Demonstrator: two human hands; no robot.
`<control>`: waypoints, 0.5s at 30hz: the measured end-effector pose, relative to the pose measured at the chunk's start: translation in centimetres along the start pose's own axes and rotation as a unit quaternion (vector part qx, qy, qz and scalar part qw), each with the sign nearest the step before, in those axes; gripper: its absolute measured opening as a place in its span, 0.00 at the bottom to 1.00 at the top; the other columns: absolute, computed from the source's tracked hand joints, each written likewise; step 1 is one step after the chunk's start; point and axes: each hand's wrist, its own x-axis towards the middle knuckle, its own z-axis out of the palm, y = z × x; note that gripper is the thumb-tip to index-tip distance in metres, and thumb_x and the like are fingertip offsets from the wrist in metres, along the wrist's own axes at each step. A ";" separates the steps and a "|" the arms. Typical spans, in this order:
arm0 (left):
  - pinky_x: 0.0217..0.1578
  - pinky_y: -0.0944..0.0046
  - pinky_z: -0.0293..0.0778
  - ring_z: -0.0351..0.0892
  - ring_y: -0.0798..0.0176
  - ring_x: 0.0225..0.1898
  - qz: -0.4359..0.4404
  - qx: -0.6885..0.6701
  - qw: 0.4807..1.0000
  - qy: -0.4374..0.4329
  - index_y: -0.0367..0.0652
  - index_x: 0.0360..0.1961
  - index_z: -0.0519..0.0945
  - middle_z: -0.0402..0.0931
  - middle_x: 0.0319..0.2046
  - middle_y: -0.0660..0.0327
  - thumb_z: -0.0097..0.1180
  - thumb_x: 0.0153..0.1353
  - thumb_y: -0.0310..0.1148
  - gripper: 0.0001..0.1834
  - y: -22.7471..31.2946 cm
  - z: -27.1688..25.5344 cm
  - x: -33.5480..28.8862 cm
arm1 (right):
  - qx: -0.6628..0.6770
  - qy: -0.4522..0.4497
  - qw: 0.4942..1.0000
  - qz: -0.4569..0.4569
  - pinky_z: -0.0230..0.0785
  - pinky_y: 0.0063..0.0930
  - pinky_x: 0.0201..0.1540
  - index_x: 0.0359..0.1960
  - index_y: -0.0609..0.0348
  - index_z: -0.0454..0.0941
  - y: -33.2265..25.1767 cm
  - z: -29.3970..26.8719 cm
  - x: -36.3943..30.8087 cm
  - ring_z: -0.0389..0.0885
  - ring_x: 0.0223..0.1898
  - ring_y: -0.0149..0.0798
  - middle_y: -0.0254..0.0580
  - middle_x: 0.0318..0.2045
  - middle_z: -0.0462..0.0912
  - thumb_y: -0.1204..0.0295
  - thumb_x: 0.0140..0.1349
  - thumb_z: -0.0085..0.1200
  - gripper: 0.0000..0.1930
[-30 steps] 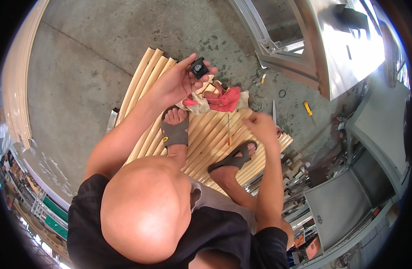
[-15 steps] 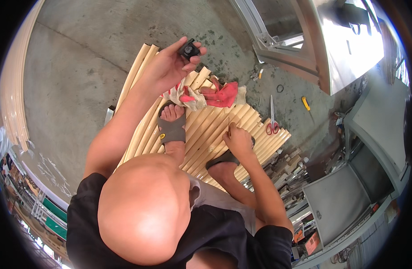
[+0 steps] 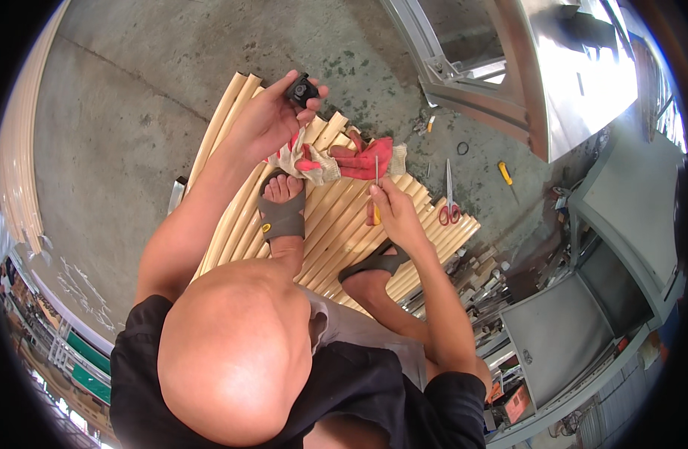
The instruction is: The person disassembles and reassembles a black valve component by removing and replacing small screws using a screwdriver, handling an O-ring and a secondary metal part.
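Observation:
My left hand (image 3: 268, 116) is raised over the far end of the beige tubes (image 3: 325, 236), its fingers closed around a small black camera-like device (image 3: 302, 91). Nearer to me, my right hand (image 3: 400, 217) grips a screwdriver (image 3: 377, 170). Its thin shaft points away from me, and part of a yellow-orange handle shows beneath the fingers. A pair of red-and-white work gloves (image 3: 363, 159) lies crumpled on the tubes between the two hands. Red-handled scissors (image 3: 449, 213) rest by the right edge of the tubes.
A second yellow-handled screwdriver (image 3: 505, 173) and a black ring (image 3: 462, 148) lie on the concrete floor (image 3: 149, 90). A metal frame (image 3: 535, 82) stands at the far right, a grey cabinet (image 3: 561, 337) at the near right. My sandalled feet are on the tubes.
My left hand has come slightly left and nearer with the black device. My right hand has risen and turned, so the screwdriver's shaft and handle now show plainly.

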 end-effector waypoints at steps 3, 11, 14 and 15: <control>0.37 0.66 0.76 0.77 0.63 0.37 -0.005 -0.017 1.000 -0.015 0.32 0.50 0.75 0.80 0.48 0.48 0.45 0.78 0.41 0.19 0.3 0.3 0.2 | -0.101 0.067 0.993 0.010 0.70 0.33 0.30 0.43 0.67 0.79 3.9 0.0 0.9 0.78 0.22 0.36 0.43 0.19 0.76 0.63 0.77 0.48 0.16; 0.52 0.61 0.83 0.84 0.59 0.44 0.011 -0.004 0.999 -0.033 0.32 0.48 0.77 0.81 0.50 0.45 0.45 0.78 0.42 0.20 1.2 2.7 -0.3 | -0.245 0.135 0.959 -0.043 0.72 0.39 0.29 0.40 0.61 0.81 -8.2 -1.0 -2.6 0.84 0.27 0.51 0.54 0.29 0.83 0.67 0.71 0.56 0.09; 0.55 0.60 0.83 0.85 0.57 0.47 0.024 0.007 0.999 -0.031 0.32 0.49 0.77 0.81 0.50 0.44 0.45 0.78 0.42 0.20 1.0 4.4 -0.6 | -0.212 0.185 0.938 -0.202 0.72 0.35 0.29 0.41 0.61 0.82 -13.0 -0.1 -2.1 0.82 0.26 0.47 0.50 0.30 0.82 0.70 0.68 0.59 0.07; 0.55 0.59 0.83 0.85 0.55 0.48 0.027 0.011 0.999 -0.030 0.32 0.49 0.77 0.81 0.50 0.44 0.45 0.78 0.42 0.21 0.9 4.8 -0.7 | -0.222 0.187 0.929 -0.229 0.71 0.33 0.30 0.41 0.63 0.82 -14.2 0.2 -1.9 0.81 0.26 0.44 0.49 0.29 0.81 0.72 0.68 0.60 0.07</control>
